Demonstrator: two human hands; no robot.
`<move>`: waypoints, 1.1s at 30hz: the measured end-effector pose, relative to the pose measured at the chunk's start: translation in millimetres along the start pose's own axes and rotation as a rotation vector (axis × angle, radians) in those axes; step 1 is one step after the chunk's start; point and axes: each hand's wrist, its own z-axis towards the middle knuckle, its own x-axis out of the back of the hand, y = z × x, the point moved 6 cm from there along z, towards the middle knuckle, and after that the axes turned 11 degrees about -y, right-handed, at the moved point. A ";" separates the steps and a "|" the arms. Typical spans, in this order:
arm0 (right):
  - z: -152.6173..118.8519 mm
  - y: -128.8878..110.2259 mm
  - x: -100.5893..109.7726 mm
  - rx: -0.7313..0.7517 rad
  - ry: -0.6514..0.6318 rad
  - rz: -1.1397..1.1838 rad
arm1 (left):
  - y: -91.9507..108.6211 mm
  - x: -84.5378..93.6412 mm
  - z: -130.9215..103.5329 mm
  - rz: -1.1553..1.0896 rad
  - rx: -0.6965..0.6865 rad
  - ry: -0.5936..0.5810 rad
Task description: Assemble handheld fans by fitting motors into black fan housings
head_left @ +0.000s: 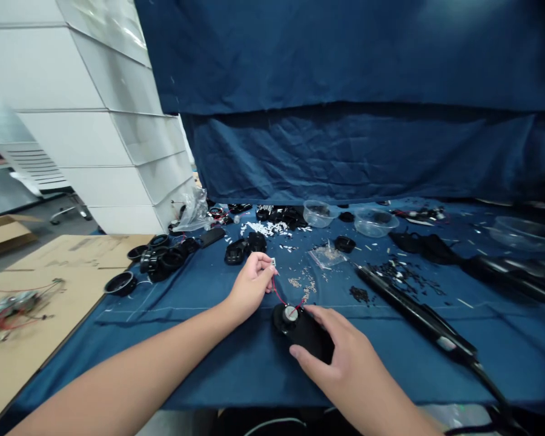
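A black plastic housing (315, 334) lies near the table's front edge, with a round silver part (290, 313) at its far left end. Red wires (279, 295) run up from that part to a small white connector (273, 262). My left hand (255, 281) pinches the connector between thumb and fingertips, above the cloth. Around the right side of the housing curves my right hand (338, 348), thumb on the near side and fingers on the far side, holding it. Small brass-coloured screws (306, 287) are scattered just beyond the housing.
A black electric screwdriver (418, 318) with its cable lies at the right. Clear bowls (375, 223), a small plastic bag (327, 255), white bits (270, 228) and black parts (245, 247) spread over the blue cloth. Black rings (120, 283) and cardboard (36, 290) are at left.
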 end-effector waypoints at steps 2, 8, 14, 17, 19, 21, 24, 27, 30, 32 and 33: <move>-1.4 -1.4 -8.3 0.001 0.005 0.001 | -5.0 2.1 1.3 -0.018 0.015 0.029; -11.4 7.6 -39.5 0.034 -0.209 0.134 | -10.2 4.3 1.6 -0.015 0.031 0.099; -15.0 0.3 -51.5 -0.060 -0.443 0.198 | -12.1 1.4 1.3 0.004 0.039 0.083; -15.4 -11.2 -55.6 -0.091 -0.581 0.190 | -11.3 -0.3 1.5 0.024 0.027 0.069; -15.1 -14.2 -56.5 -0.129 -0.590 0.203 | -10.4 -1.4 1.2 0.038 0.020 0.054; -14.6 -13.6 -56.1 -0.181 -0.543 0.243 | -9.3 -2.6 0.6 0.048 0.014 0.036; -13.9 -16.3 -54.8 -0.203 -0.504 0.256 | -7.8 -3.8 0.2 0.059 0.004 0.007; -11.2 -24.0 -49.6 -0.174 -0.540 0.179 | -6.3 -4.1 0.3 0.076 -0.001 -0.010; -5.4 -29.4 -40.0 -0.129 -0.557 0.113 | -4.8 -5.0 0.0 0.101 0.001 -0.026; -1.0 -31.5 -33.5 -0.093 -0.547 0.055 | -3.9 -6.0 -0.6 0.121 0.005 -0.037; 0.7 -32.7 -31.3 -0.079 -0.553 0.026 | -3.4 -6.4 -0.9 0.131 0.008 -0.042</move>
